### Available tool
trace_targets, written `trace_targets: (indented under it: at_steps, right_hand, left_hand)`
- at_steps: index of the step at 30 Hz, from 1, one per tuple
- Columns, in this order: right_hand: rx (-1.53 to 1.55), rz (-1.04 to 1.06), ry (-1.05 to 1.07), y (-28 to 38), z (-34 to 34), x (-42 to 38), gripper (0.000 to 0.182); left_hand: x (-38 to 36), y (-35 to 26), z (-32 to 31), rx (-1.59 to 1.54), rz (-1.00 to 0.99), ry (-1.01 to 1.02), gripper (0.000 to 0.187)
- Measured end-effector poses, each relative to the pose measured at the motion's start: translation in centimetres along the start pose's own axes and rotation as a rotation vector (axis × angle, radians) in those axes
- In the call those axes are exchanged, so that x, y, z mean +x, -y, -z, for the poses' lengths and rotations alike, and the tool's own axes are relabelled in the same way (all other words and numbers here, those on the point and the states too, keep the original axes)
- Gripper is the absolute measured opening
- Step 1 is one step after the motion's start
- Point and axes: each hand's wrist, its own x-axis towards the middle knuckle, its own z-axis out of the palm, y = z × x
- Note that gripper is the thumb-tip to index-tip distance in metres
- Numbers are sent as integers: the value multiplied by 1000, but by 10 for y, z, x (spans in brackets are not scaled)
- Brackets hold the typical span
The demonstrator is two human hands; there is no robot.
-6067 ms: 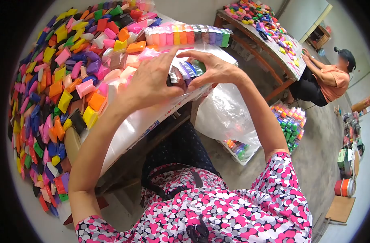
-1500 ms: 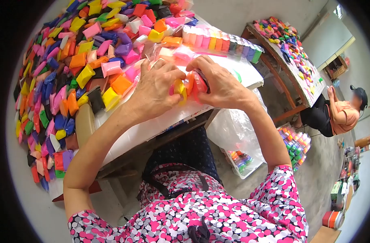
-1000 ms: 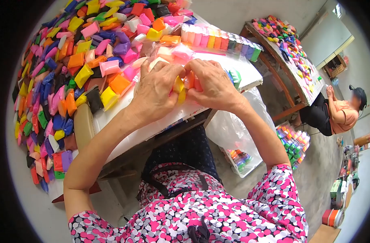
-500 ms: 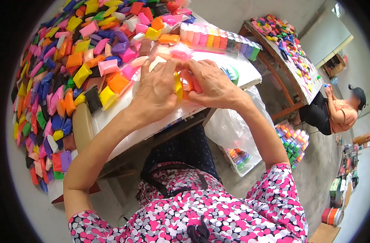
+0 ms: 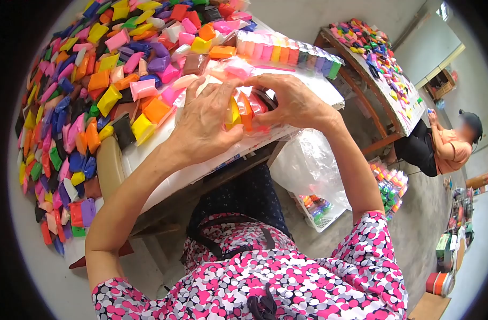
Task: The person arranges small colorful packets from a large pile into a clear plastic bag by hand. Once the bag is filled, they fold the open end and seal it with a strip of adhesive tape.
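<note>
Between my two hands, a short row of small coloured packets stands side by side on the white tabletop (image 5: 164, 184). In it I see a yellow packet (image 5: 233, 113), an orange packet (image 5: 245, 112) and a red packet (image 5: 257, 104). My left hand (image 5: 205, 118) curves round the yellow end, its thumb low against the row. A dark packet (image 5: 266, 98) sits at the other end, inside the bent thumb and fingers of my right hand (image 5: 296, 101). Clear plastic film shows around the row; my fingers partly hide it.
A big heap of loose coloured packets (image 5: 110, 69) covers the table's left and back. A wrapped row of packets (image 5: 286, 54) lies behind my hands. Below right are a clear plastic bag (image 5: 308, 165) and white basket (image 5: 325, 221). A person (image 5: 451, 146) sits by another table (image 5: 380, 88).
My right hand has shifted slightly right and its fingers have spread wider, so the dark packet now shows. My left thumb has eased outward a little; the left hand is otherwise in place.
</note>
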Motion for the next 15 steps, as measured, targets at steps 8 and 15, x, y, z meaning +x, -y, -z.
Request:
trace_targets:
  at_steps: [8,15]
  right_hand:
    - [-183,12,-15,11,-3,-5,77]
    - [145,75,-11,6,41,-14,79]
  left_hand:
    - [3,0,0,10,23,28,72]
    - [7,-6,9,62,43,45,73]
